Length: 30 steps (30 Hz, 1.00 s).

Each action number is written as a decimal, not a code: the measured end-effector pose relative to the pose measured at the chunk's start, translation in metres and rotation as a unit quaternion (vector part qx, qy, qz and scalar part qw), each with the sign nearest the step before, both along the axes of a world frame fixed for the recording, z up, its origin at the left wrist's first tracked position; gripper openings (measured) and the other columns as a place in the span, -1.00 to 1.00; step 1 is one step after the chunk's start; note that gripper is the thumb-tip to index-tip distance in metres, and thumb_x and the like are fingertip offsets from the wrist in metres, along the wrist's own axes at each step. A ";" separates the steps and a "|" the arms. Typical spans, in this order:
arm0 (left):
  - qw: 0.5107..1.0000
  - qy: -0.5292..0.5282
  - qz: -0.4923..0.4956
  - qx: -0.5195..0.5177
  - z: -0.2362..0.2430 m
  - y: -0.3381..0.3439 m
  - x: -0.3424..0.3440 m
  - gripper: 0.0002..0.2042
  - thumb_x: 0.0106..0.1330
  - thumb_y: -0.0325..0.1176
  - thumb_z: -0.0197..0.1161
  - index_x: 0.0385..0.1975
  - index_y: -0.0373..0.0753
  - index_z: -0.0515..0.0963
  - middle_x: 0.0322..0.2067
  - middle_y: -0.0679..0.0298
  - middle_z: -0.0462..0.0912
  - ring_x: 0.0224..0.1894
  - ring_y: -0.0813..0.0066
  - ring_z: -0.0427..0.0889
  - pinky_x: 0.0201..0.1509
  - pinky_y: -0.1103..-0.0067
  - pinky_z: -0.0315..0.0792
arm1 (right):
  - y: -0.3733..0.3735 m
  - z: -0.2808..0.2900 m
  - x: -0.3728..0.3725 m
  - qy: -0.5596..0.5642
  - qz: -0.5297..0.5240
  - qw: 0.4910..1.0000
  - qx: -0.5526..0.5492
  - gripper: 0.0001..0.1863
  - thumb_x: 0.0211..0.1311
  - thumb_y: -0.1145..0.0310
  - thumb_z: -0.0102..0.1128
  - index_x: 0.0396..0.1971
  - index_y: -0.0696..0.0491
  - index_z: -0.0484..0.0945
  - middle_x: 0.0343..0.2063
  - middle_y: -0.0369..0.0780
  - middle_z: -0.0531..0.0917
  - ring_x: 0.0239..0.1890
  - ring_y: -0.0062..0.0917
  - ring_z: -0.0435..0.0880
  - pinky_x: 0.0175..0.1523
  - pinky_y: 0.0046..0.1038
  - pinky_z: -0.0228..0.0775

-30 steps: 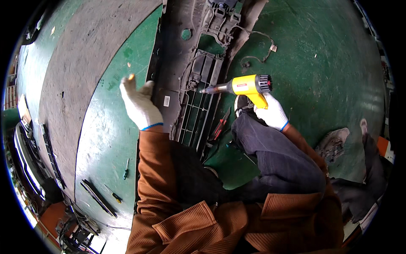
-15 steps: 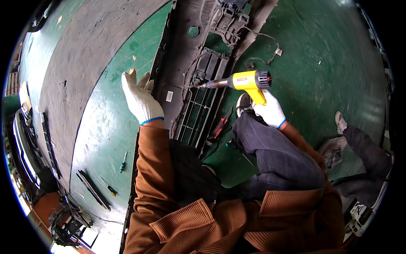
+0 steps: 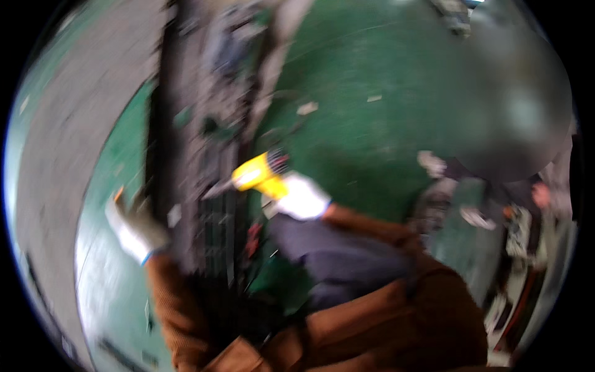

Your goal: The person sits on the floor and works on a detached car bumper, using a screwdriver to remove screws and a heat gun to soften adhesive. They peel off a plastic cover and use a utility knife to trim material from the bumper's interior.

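Note:
The picture is blurred by motion. My right hand (image 3: 304, 196), in a white glove, grips the handle of a yellow heat gun (image 3: 253, 175). Its metal nozzle points left, over a long dark car bumper (image 3: 183, 93) lying on the floor. Whether the tip touches the bumper cannot be made out. On the bumper's left side my left hand (image 3: 135, 228), also gloved, is raised with the fingers apart and nothing in them. A pale label (image 3: 174, 215) sits on the bumper near that hand. Below the nozzle a dark grille-like section (image 3: 217, 242) shows.
Red-handled pliers (image 3: 253, 239) lie between the bumper and my leg. A thin tool (image 3: 149, 315) lies on the green floor at the lower left. To the right is another person's shoe (image 3: 432, 163). A dark, out-of-focus round shape (image 3: 508, 105) covers the upper right.
The view has swung to the right, so the bumper, both hands and the heat gun appear further left and lower. More of the other person shows. My grip on the heat gun is unchanged.

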<state>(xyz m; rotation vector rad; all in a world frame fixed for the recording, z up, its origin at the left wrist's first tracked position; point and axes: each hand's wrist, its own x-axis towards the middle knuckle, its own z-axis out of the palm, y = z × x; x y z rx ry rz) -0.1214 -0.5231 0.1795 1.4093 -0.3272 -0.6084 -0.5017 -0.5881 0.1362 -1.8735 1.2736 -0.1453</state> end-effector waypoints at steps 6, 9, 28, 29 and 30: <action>0.996 -0.007 0.082 0.044 -0.020 0.004 -0.011 -0.36 0.68 0.11 -0.21 0.57 -0.19 0.27 0.56 0.14 0.31 0.53 -0.04 0.36 0.62 0.05 0.19 | 0.004 -0.019 -0.006 -0.143 -0.081 0.981 0.102 -0.69 0.16 0.40 0.29 -0.10 0.12 0.50 -0.44 -0.10 0.68 -0.46 -0.32 0.76 -0.34 -0.26 0.60; 0.993 0.112 -0.002 0.025 -0.086 0.021 0.035 -0.21 0.58 0.34 -0.13 0.61 -0.10 0.18 0.44 -0.05 0.35 0.41 -0.13 0.39 0.55 -0.03 0.18 | 0.003 -0.010 0.007 -0.134 -0.023 0.990 0.026 -0.64 0.22 0.35 0.33 -0.03 0.12 0.51 -0.36 -0.11 0.72 -0.35 -0.25 0.78 -0.17 -0.20 0.62; 0.991 0.123 0.053 -0.022 0.008 0.024 0.020 -0.30 0.60 0.17 0.10 0.52 -0.21 0.27 0.53 0.07 0.37 0.24 0.07 0.60 0.27 0.25 0.39 | 0.018 0.010 0.018 -0.097 -0.079 0.990 0.063 -0.57 0.28 0.33 0.34 0.11 0.16 0.56 -0.12 0.02 0.73 -0.07 -0.14 0.76 0.08 -0.23 0.58; 0.991 0.119 0.058 -0.019 0.005 0.014 0.013 -0.31 0.60 0.17 0.10 0.51 -0.21 0.27 0.53 0.08 0.37 0.23 0.08 0.60 0.27 0.25 0.39 | 0.005 0.002 0.013 -0.106 -0.070 0.990 0.065 -0.55 0.28 0.33 0.35 0.12 0.16 0.56 -0.12 0.01 0.73 -0.07 -0.15 0.76 0.08 -0.24 0.58; 0.991 0.124 0.055 -0.016 0.003 0.014 0.010 -0.31 0.60 0.18 0.10 0.51 -0.21 0.28 0.52 0.08 0.37 0.23 0.09 0.60 0.27 0.26 0.40 | 0.006 -0.001 0.010 -0.104 -0.070 0.990 0.065 -0.55 0.28 0.33 0.35 0.13 0.16 0.55 -0.12 0.01 0.73 -0.07 -0.17 0.76 0.08 -0.24 0.58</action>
